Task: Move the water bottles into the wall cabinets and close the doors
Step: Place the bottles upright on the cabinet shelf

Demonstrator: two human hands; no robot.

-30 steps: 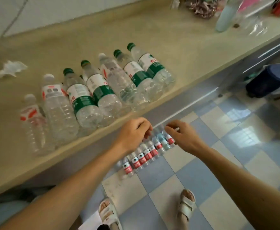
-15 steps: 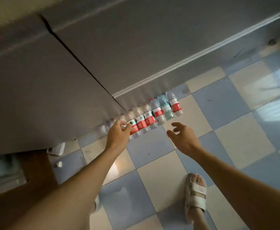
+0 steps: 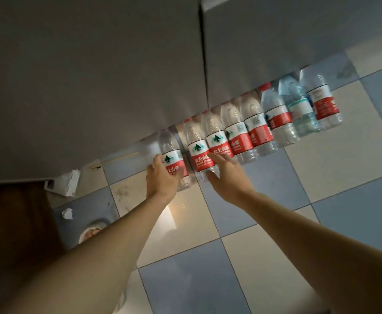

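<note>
At the far left, a dark brown wooden surface [image 3: 15, 223] is seen, and beside it a torn white carton [image 3: 64, 182] and a crumpled scrap of paper [image 3: 67, 213] lie on the blue-and-cream tiled floor [image 3: 276, 223]. The upper part of the view is filled by grey base cabinet doors [image 3: 94, 75], split by a narrow vertical seam.

The left arm is stretched forward and down from the lower left corner, the forearm nearly straight. The left hand [image 3: 161, 176] is wrapped around the leftmost bottle [image 3: 171, 155], with the thumb laid across the red-and-white label and the fingers curled behind it; the bottle is held upright at the left end of the row.

A row of water bottles [image 3: 253, 128] is stood on the floor just in front of the cabinet base, running up and to the right, each one touching or nearly touching the next. Most are labelled red and white; one near the right end is tinted pale blue-green [image 3: 298, 109].

The right arm is extended from the lower right corner, the wrist slightly bent. The right hand [image 3: 227, 177] is spread open, palm forward, with the fingers reaching onto the second bottle [image 3: 200, 155] and the third [image 3: 218, 141]. Contact with these labels appears to be made by the fingertips, though a closed grasp cannot be confirmed from this angle.

At the right, bare tiles are seen beyond the last bottle [image 3: 323, 103].
</note>
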